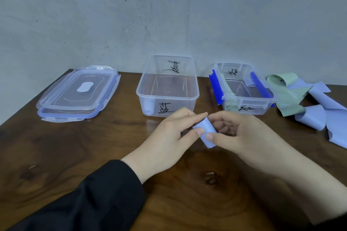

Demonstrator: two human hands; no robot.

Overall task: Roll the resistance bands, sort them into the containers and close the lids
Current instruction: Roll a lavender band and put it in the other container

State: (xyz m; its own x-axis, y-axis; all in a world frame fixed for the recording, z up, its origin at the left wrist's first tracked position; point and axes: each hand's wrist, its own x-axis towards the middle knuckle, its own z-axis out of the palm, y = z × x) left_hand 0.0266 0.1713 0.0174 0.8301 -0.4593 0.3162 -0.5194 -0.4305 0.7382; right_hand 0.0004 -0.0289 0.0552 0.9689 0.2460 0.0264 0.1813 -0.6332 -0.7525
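Note:
Both hands pinch a rolled pale-blue resistance band (pixel 206 131) just above the table, in front of the containers. My left hand (pixel 169 137) grips its left end and my right hand (pixel 242 137) its right end. The larger clear container (pixel 195 90) stands open behind them, with a rolled pale band (pixel 149 107) in its near left corner. To its right, the smaller clear container (pixel 244 102) with blue clips holds a green roll (pixel 229 95) along its left wall. Loose green bands (pixel 286 97) and blue bands (pixel 323 107) lie unrolled at the far right.
Two clear lids (pixel 78 93) with blue seals are stacked at the back left of the dark wooden table (pixel 93 146). A grey wall rises directly behind the containers. The table's left edge runs diagonally past the lids.

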